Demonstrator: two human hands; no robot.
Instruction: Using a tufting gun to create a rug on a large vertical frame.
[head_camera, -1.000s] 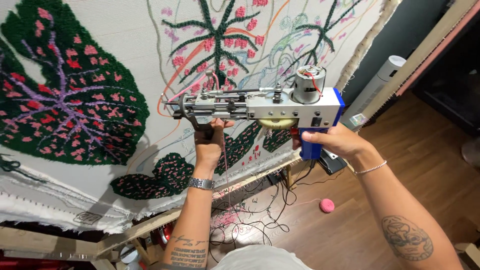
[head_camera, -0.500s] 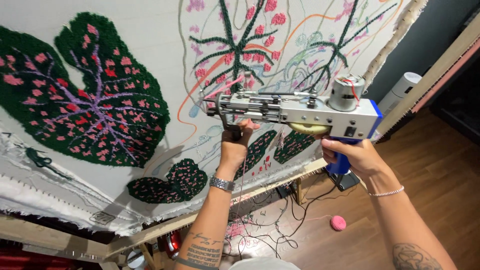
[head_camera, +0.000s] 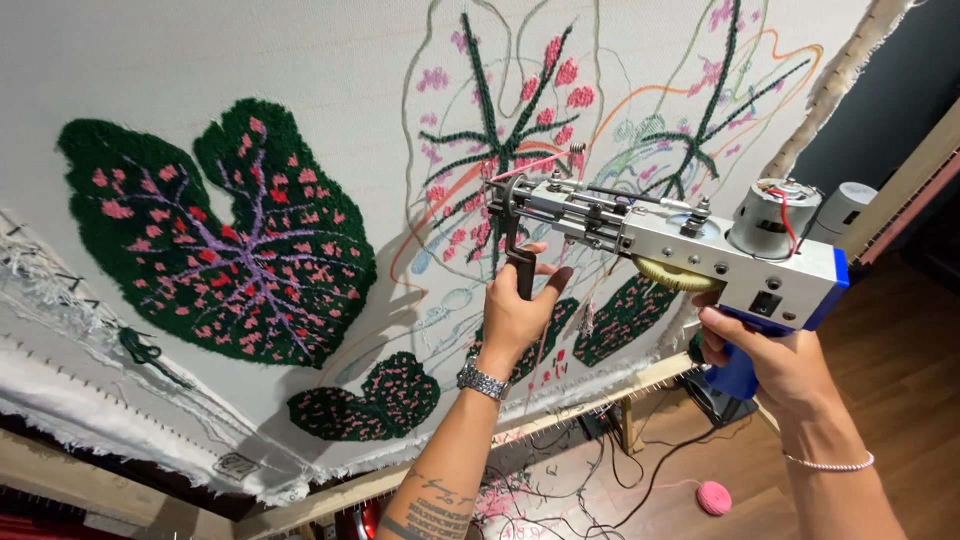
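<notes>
A silver and blue tufting gun (head_camera: 690, 245) is held up against a white cloth (head_camera: 250, 90) stretched on a wooden frame. My left hand (head_camera: 520, 310) grips the gun's black front handle. My right hand (head_camera: 770, 355) is wrapped around the blue rear grip. The gun's needle end (head_camera: 505, 195) sits near a pink and green leaf outline (head_camera: 500, 140) on the cloth. Pink yarn runs along the top of the gun.
A finished dark green leaf with pink dots and purple veins (head_camera: 215, 235) fills the cloth's left side; smaller tufted leaves (head_camera: 375, 400) lie below. A pink yarn ball (head_camera: 713, 497) and tangled cables lie on the wooden floor. The frame's lower bar (head_camera: 600, 395) runs under the cloth.
The gun and both hands have moved up and to the right along the cloth, closer to the outlined leaf. The view has shifted with them.
</notes>
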